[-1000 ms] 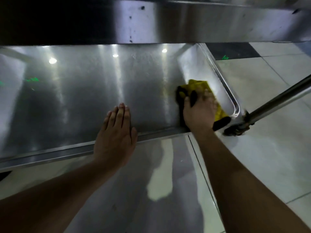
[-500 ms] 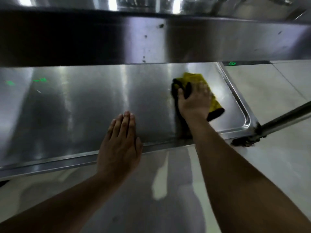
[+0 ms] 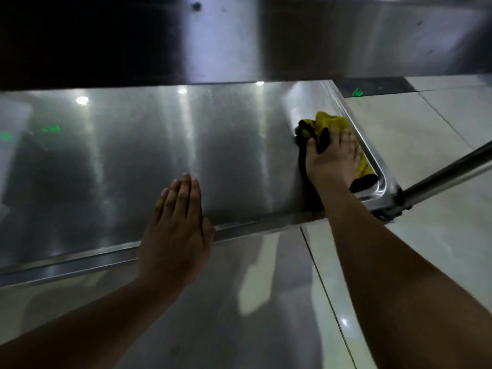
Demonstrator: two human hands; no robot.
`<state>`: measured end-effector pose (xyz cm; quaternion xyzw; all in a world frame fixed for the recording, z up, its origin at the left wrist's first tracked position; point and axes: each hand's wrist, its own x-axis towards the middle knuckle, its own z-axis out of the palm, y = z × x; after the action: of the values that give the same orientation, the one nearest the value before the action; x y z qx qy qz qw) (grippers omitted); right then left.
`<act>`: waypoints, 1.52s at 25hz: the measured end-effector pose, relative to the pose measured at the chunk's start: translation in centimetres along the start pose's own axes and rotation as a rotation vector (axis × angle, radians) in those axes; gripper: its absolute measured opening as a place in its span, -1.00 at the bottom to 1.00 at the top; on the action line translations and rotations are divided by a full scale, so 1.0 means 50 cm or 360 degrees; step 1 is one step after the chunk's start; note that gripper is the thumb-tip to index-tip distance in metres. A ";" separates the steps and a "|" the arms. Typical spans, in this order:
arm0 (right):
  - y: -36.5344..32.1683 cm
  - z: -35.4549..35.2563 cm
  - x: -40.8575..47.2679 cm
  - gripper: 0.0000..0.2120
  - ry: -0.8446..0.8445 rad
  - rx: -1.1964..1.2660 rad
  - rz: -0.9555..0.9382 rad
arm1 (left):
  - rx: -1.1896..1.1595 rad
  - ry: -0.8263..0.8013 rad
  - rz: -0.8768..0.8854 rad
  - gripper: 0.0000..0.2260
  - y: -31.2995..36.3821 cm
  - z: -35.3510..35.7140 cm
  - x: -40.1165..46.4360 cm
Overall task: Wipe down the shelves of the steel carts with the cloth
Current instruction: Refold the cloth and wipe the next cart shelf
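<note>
We see the right hand (image 3: 332,161) pressing down on the yellow and black cloth (image 3: 328,123), its fingers bent over the bunched fabric and grasping it. The cloth lies on the lower steel shelf (image 3: 133,155), in the near right corner, just beside the raised rim. The left hand (image 3: 177,230) is released — it rests flat, fingers straight and together, across the front edge of the same shelf. A metal bar (image 3: 447,174) runs from that corner over the tiled floor (image 3: 426,262).

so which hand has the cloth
The right hand, pressing the yellow cloth into the shelf's right corner; the left hand lies flat and bare at the front edge.
</note>
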<state>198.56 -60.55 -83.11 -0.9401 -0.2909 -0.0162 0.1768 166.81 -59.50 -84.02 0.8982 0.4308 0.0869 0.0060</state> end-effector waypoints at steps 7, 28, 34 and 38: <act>0.043 -0.006 0.011 -0.43 -0.0059 0.0038 -0.0512 | 0.0012 0.0060 0.0030 -0.42 -0.016 0.014 0.003; 0.112 -0.022 -0.150 -0.39 0.0033 -0.0009 -0.0206 | 0.0008 0.0051 0.0027 -0.41 -0.009 0.017 0.001; 0.126 -0.045 0.003 -0.35 -0.0136 0.0007 -0.0114 | 0.0003 0.0055 0.0020 -0.42 -0.006 0.014 0.007; 0.107 -0.004 -0.148 -0.36 -0.0021 -0.0002 -0.0364 | 0.0023 0.0055 0.0001 -0.42 -0.008 0.009 -0.009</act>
<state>195.42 -68.73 -85.65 -0.9010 -0.3975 -0.0304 0.1713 166.27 -59.58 -84.58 0.8967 0.4312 0.0994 -0.0080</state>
